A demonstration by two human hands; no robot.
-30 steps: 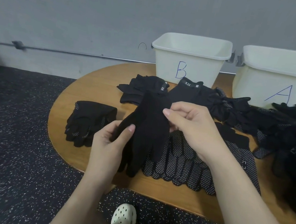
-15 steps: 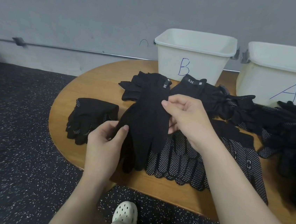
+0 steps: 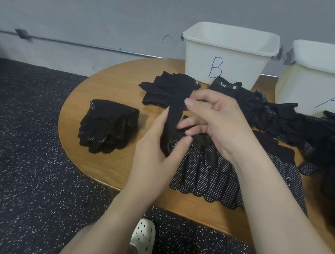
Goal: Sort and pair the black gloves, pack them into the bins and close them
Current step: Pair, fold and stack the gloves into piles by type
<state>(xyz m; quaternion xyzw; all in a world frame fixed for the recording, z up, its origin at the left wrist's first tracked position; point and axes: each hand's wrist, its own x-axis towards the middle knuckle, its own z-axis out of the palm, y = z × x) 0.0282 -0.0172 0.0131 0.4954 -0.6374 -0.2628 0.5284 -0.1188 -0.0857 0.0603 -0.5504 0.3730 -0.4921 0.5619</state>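
At the far left of the round wooden table [image 3: 99, 173] lies a folded stack of dotted gloves [image 3: 108, 127], well apart from the table edge nearest the person. Farther back and to its right sits a flat pile of plain gloves [image 3: 162, 91], just in front of the bin marked B [image 3: 227, 56]. Above the middle of the table the left hand [image 3: 155, 152] grips a plain black glove [image 3: 172, 123] that is bunched into a narrow upright strip, thumb on one side and curled fingers on the other. The right hand [image 3: 214, 121] meets it from the other side: thumb and forefinger pinch the glove near its top, while the remaining fingers curl loosely below. Under both hands a row of dotted gloves [image 3: 219, 173] lies flat with fingertips toward the person. Behind the right hand a glove with a 5.11 tag [image 3: 226, 87] touches the front of bin B. Farther right stands the bin marked A [image 3: 324, 81], open like bin B, with a loose heap of gloves [image 3: 326, 139] spread in front of it. Below the table edge, 1 white perforated shoe [image 3: 142, 240] rests on the speckled floor [image 3: 24, 163].
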